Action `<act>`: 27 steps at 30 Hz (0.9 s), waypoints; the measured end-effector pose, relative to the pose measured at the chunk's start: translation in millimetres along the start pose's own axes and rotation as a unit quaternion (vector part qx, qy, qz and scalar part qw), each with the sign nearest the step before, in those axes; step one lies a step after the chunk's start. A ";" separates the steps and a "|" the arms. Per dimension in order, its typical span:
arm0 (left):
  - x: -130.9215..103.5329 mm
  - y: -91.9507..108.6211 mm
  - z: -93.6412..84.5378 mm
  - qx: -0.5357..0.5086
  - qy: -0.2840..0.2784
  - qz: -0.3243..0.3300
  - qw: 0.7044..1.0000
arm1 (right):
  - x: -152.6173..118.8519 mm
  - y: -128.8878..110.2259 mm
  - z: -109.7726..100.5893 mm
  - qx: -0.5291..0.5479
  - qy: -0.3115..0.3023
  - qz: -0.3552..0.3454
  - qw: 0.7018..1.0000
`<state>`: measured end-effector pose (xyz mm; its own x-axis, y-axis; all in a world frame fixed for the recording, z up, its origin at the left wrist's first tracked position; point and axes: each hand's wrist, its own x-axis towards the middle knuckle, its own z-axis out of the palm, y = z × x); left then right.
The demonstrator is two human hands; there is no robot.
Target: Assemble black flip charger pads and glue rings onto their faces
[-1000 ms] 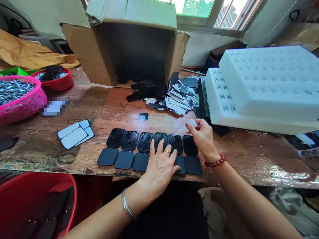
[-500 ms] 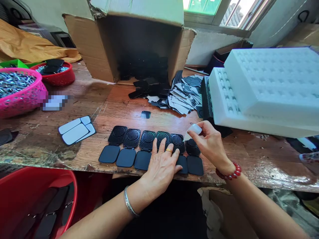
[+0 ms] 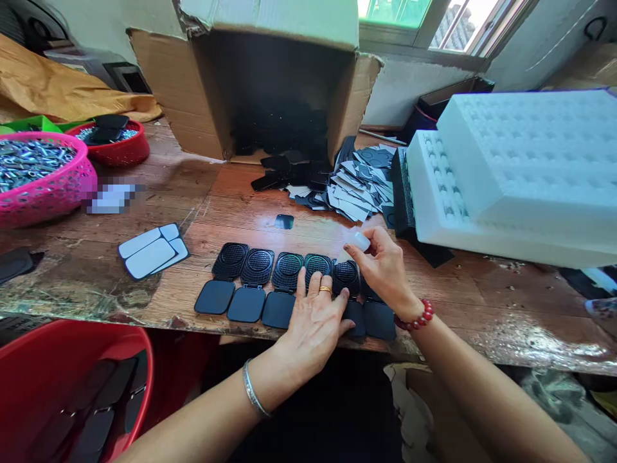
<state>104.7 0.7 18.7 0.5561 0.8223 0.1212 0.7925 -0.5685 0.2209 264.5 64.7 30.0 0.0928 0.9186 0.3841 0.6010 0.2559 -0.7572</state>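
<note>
A row of black hinged square cases (image 3: 246,304) lies opened flat along the table's front edge, ribbed halves at the back and smooth halves in front. My left hand (image 3: 315,321) rests on the middle ones with its fingers spread, covering part of them. In my right hand (image 3: 385,263) a small white squeeze bottle (image 3: 357,242) is pinched, tilted with its nozzle pointing down over the ribbed half (image 3: 346,276) of a case right of my left fingers. My right hand partly hides the rightmost case (image 3: 379,320).
Behind the row lies a small dark square piece (image 3: 284,222). A cardboard box (image 3: 168,90), a heap of grey and white cut pieces (image 3: 359,186) and white foam blocks (image 3: 506,218) stand farther back. Left are a pink basket (image 3: 53,193), white-faced pieces (image 3: 153,252) and a red tub (image 3: 150,379).
My right hand has moved left with the squeeze bottle, from above the rightmost ribbed half to the one beside it. My left hand stays in place on the cases.
</note>
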 end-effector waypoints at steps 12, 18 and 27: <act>-0.8 -0.8 0.3 -0.007 -0.002 0.000 1.000 | -13.6 11.5 -35.1 -0.044 0.000 0.033 0.998; -0.6 -0.2 -2.8 -0.013 -0.003 -0.002 1.000 | -20.0 14.0 -33.8 0.021 -0.020 0.081 0.996; -25.6 -33.9 -12.3 -0.014 0.036 -0.039 0.998 | -0.8 4.8 -18.1 0.173 0.020 0.152 0.973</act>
<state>60.5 -0.8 20.0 0.4725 0.8645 0.1713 0.8251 -0.5023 0.2586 281.7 59.8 35.6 0.2601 0.9569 0.1295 0.2378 0.0665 -0.9690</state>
